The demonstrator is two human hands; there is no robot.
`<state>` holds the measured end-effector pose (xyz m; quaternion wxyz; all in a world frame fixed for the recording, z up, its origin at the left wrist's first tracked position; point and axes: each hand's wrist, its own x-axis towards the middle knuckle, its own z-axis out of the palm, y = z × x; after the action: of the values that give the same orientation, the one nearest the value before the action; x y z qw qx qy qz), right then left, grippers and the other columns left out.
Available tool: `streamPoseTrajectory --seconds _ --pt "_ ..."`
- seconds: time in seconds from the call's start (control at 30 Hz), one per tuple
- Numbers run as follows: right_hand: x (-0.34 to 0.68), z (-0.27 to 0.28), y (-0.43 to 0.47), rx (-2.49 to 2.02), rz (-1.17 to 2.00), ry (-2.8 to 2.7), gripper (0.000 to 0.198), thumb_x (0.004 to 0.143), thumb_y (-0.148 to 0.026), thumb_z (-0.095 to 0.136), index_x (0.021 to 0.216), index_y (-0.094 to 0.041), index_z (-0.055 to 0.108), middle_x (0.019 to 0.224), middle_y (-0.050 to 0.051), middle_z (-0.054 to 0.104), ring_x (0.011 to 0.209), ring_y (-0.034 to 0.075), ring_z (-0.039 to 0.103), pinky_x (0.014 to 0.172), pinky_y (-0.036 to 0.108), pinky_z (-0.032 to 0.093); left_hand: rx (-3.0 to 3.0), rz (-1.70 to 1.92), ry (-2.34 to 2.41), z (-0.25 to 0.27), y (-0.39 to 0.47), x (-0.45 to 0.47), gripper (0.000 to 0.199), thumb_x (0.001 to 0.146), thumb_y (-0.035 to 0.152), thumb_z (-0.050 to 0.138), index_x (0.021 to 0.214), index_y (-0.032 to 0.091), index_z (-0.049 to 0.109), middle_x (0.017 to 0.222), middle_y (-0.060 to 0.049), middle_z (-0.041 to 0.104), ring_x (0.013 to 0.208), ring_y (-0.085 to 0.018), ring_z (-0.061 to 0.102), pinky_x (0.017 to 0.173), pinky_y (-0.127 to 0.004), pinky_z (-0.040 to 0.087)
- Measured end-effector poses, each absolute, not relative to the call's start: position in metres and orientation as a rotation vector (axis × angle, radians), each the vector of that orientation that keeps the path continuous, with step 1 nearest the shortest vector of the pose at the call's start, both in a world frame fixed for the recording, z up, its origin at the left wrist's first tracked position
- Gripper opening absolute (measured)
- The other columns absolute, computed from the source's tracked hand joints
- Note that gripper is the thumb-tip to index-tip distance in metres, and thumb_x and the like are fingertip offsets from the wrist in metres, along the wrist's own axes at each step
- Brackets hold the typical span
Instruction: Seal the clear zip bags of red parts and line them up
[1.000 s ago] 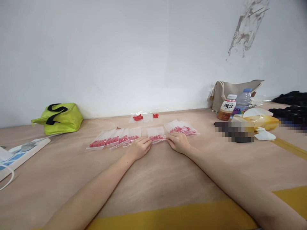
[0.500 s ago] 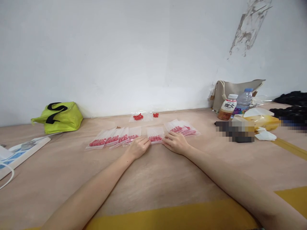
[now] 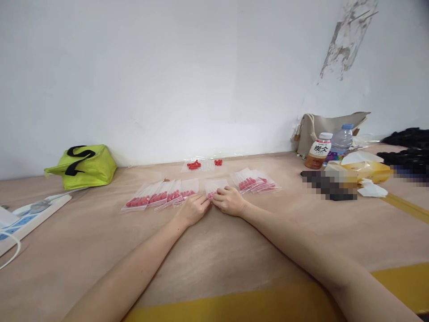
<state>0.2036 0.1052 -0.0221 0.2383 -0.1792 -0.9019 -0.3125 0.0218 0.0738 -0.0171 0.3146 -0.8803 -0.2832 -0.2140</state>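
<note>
Between my hands lies a small clear zip bag (image 3: 215, 184) with red capsule-like pieces inside, its near part hidden by my fingers. My left hand (image 3: 193, 209) is closed, pinching the bag's near left corner. Fingers bent, my right hand (image 3: 230, 201) grips the near edge right beside my left fingertips. A row of overlapping zip bags (image 3: 159, 197) with similar pieces lies to the left. More filled bags (image 3: 254, 180) overlap at the right. Behind, loose red pieces (image 3: 193, 165) and a smaller red pile (image 3: 218, 163) rest on clear plastic.
A yellow-green bag (image 3: 90, 166) stands at the left, near a power strip (image 3: 36, 219) with a white cable. At the right are a brown drink bottle (image 3: 319, 151), a clear bottle (image 3: 342, 138), a beige bag (image 3: 330, 123) and a tissue pack (image 3: 368, 170).
My right hand has slid left along the bag's near edge until it meets my left fingertips, covering most of the red pieces. My left hand has hardly moved.
</note>
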Motion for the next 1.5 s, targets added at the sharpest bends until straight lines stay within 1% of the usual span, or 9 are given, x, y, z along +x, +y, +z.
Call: streamPoseTrajectory --seconds 0.53,0.73,0.83,0.97,1.1,1.17,1.27,1.37,1.5 --pt "0.266 -0.023 0.103 -0.517 -0.901 -2.355 0.024 0.086 -0.014 0.035 0.082 -0.019 0.059 0.073 0.002 0.058 0.079 0.012 0.046 0.06 0.028 0.025 -2.368 -0.584 -0.795 -0.018 0.073 0.021 0.029 0.087 0.014 0.034 0.065 0.016 0.054 0.063 -0.004 0.053 0.063 -0.014 0.049 0.061 -0.027 0.039" --pt "0.272 -0.026 0.1 -0.665 -0.892 -2.277 0.032 0.087 -0.016 0.034 0.061 -0.018 0.053 0.059 0.001 0.053 0.062 0.01 0.044 0.056 0.027 0.023 -2.384 -0.592 -0.798 -0.018 0.073 0.021 0.031 0.087 0.016 0.033 0.065 0.016 0.055 0.061 -0.004 0.052 0.062 -0.014 0.05 0.061 -0.027 0.039" --pt "0.27 -0.027 0.099 -0.671 -0.831 -2.256 0.031 0.086 -0.019 0.035 0.061 -0.018 0.052 0.059 0.001 0.053 0.06 0.009 0.045 0.056 0.026 0.024 -2.412 -0.636 -0.869 -0.02 0.071 0.021 0.029 0.088 0.019 0.033 0.07 0.017 0.057 0.063 -0.004 0.055 0.063 -0.015 0.053 0.063 -0.027 0.041" --pt "0.27 -0.028 0.094 -0.77 -0.705 -2.194 0.028 0.086 -0.025 0.037 0.064 -0.017 0.052 0.058 0.001 0.054 0.057 0.011 0.047 0.058 0.024 0.031 -2.494 -0.909 -1.204 -0.015 0.063 0.028 0.024 0.087 0.028 0.036 0.098 0.019 0.056 0.07 -0.003 0.061 0.062 -0.015 0.057 0.063 -0.028 0.044" --pt "0.266 -0.029 0.086 -0.747 -0.533 -2.228 0.023 0.086 -0.02 0.034 0.069 -0.018 0.049 0.058 0.0 0.056 0.055 0.011 0.049 0.082 0.03 0.035 -2.748 -1.565 -1.79 -0.001 0.058 0.042 0.04 0.088 0.037 0.032 0.125 0.022 0.033 0.081 -0.002 0.064 0.066 -0.015 0.061 0.061 -0.028 0.049" --pt "0.262 -0.028 0.082 -0.669 -0.46 -2.3 0.023 0.086 -0.02 0.034 0.071 -0.018 0.05 0.059 -0.001 0.058 0.056 0.01 0.05 0.087 0.033 0.032 -2.797 -1.916 -2.124 0.003 0.059 0.049 0.037 0.088 0.036 0.032 0.119 0.019 0.041 0.09 -0.005 0.063 0.073 -0.016 0.063 0.061 -0.029 0.051" --pt "0.259 -0.024 0.078 -0.567 -0.37 -2.412 0.021 0.086 -0.03 0.039 0.074 -0.019 0.053 0.067 0.001 0.061 0.065 0.011 0.053 0.085 0.032 0.034 -2.765 -2.095 -2.474 0.005 0.061 0.052 0.022 0.079 0.027 0.051 0.096 0.014 0.057 0.087 -0.008 0.064 0.077 -0.017 0.063 0.065 -0.03 0.052" --pt "0.267 -0.017 0.081 -0.647 -0.299 -2.421 0.019 0.081 -0.035 0.046 0.082 -0.02 0.058 0.078 0.003 0.063 0.079 0.015 0.053 0.084 0.034 0.032 -2.673 -2.139 -2.478 0.014 0.065 0.041 0.023 0.068 0.019 0.061 0.091 0.014 0.059 0.074 -0.005 0.065 0.069 -0.017 0.063 0.063 -0.029 0.05" --pt "0.295 -0.011 0.095 -1.001 -0.304 -2.163 0.021 0.072 -0.025 0.052 0.091 -0.021 0.06 0.09 0.004 0.062 0.091 0.019 0.05 0.088 0.039 0.027 -2.307 -2.306 -2.404 0.045 0.075 0.002 0.027 0.065 0.014 0.06 0.091 0.014 0.059 0.069 -0.002 0.064 0.061 -0.014 0.061 0.056 -0.025 0.049"
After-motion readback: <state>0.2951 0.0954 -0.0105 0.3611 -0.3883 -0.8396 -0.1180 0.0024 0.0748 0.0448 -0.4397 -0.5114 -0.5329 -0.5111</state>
